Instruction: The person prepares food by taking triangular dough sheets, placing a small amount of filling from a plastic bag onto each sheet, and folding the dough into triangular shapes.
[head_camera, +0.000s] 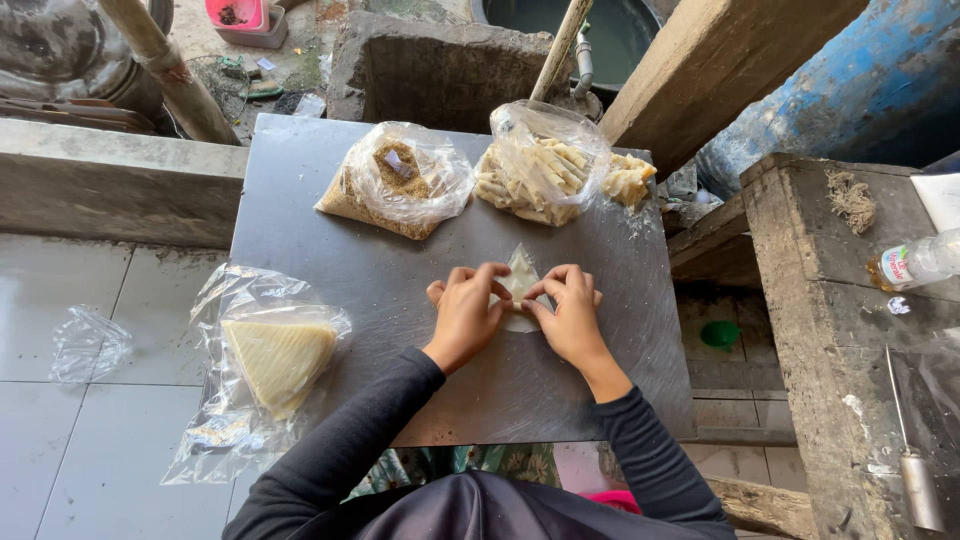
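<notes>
Pinching a triangular pastry wrapper (520, 278) between them, the left hand (466, 314) and right hand (572, 312) press it onto the grey surface (330, 240).

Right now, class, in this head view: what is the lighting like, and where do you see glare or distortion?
Head view: soft daylight, faint shadows; both hands, left hand and right hand, are sharp on the pale wrapper; mild glare on the metal tabletop and plastic bags; wide-angle bending at the edges.
</notes>
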